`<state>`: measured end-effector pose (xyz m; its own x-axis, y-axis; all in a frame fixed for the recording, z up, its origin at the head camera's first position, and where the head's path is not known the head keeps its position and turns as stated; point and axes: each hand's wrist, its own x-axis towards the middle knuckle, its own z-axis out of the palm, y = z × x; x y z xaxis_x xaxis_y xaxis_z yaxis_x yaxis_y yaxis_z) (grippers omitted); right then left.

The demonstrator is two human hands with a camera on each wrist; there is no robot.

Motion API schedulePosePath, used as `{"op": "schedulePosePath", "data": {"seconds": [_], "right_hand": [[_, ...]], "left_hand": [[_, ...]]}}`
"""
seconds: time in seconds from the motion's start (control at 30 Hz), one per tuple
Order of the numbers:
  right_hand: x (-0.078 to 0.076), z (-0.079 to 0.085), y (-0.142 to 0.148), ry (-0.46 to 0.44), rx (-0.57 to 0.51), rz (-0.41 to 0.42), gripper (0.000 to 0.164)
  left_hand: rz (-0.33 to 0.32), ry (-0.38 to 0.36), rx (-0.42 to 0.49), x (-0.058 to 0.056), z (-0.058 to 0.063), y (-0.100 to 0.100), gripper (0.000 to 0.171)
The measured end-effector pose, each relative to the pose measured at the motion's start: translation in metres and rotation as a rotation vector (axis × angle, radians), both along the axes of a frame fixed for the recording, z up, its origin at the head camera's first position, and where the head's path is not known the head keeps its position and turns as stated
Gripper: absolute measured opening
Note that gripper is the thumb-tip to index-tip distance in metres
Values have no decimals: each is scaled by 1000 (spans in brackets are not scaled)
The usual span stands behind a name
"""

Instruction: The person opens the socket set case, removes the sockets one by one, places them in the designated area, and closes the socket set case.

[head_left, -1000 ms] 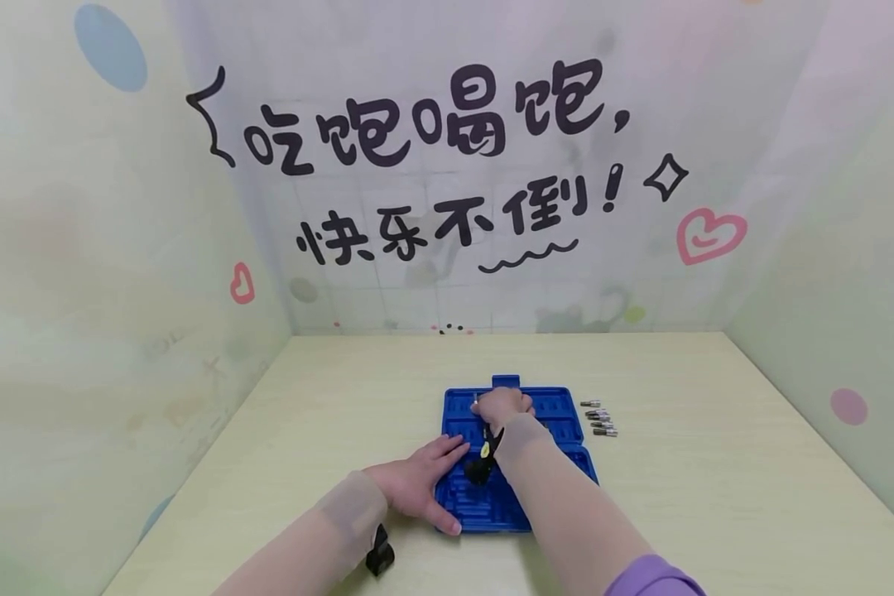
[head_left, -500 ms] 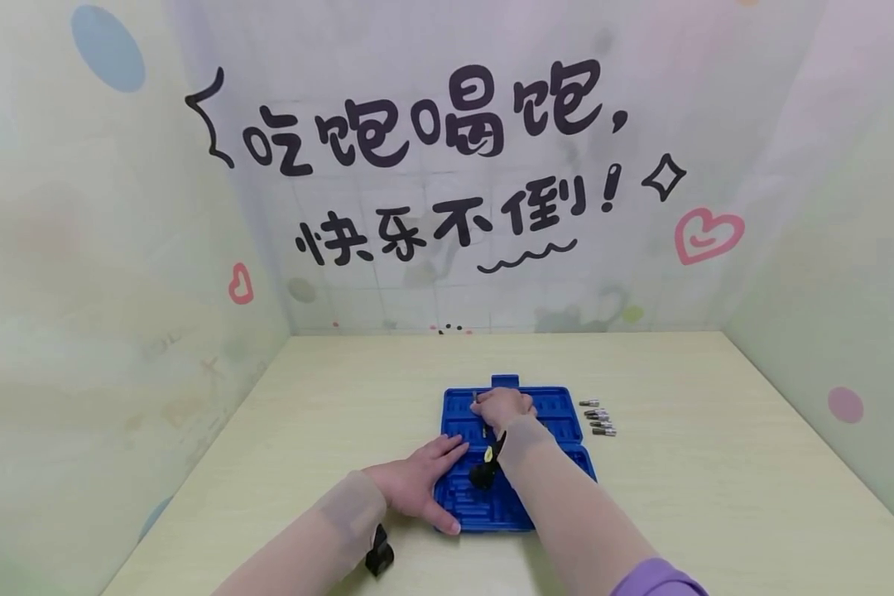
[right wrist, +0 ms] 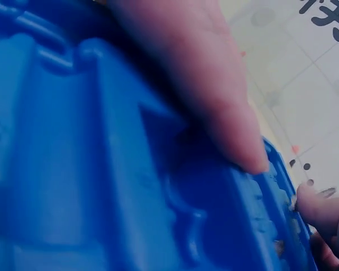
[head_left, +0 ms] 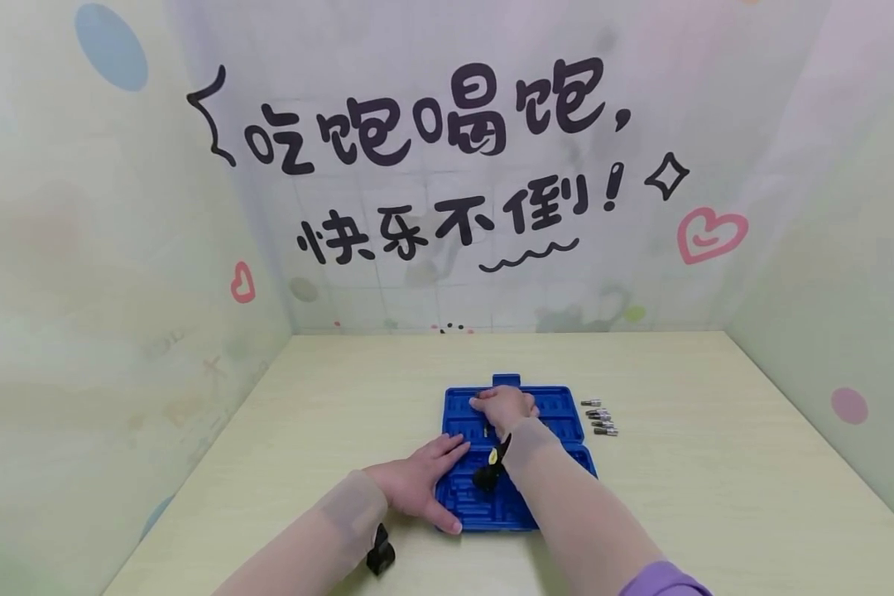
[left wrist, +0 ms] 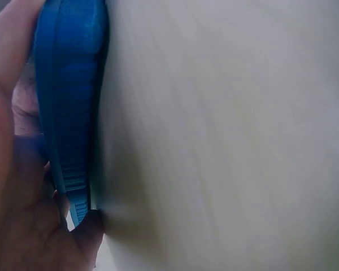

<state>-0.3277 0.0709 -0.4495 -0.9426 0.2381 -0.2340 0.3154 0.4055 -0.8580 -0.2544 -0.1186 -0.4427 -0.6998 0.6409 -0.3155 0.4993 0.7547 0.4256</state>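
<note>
An opened blue plastic case [head_left: 484, 517] lies on the table, its two moulded halves spread flat. My left hand [head_left: 420, 480] rests on the case's left side with fingers spread and straight; its thumb lies at the near left corner. In the left wrist view, the fingers line the outer wall of the case [left wrist: 70, 113]. Over the far half, my right hand [head_left: 504, 408] pinches a small metal bit socket, and only its silver tip [right wrist: 327, 192] shows in the right wrist view. The palm and forearm hide part of the slots.
Several metal bit sockets [head_left: 599, 418] lie loose on the table just right of the case. Pale walls stand at the back and both sides. Small black cameras [head_left: 380, 553] are strapped at the wrists.
My right wrist has turned and shifted slightly right, while its fingertips stay at the same part of the far half. Less of the bit socket shows above them. The left hand has not moved.
</note>
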Motion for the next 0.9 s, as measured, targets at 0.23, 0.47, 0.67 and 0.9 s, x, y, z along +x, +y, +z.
{"op": "schedulePosePath", "data": {"seconds": [0.23,0.47,0.67,0.9], "right_hand": [[1,4,12,73,-88,106,27],[8,20,36,142,-142,271,31],[12,25,61,191,-64,340,33],[16,31,96,253,60,387,33]], "left_hand": [[19,-16,-4,0,0,0,112],[10,9,-8,0,0,1,113],[12,19,0,0,-2,1,114],[12,17,-1,0,-3,0,114]]}}
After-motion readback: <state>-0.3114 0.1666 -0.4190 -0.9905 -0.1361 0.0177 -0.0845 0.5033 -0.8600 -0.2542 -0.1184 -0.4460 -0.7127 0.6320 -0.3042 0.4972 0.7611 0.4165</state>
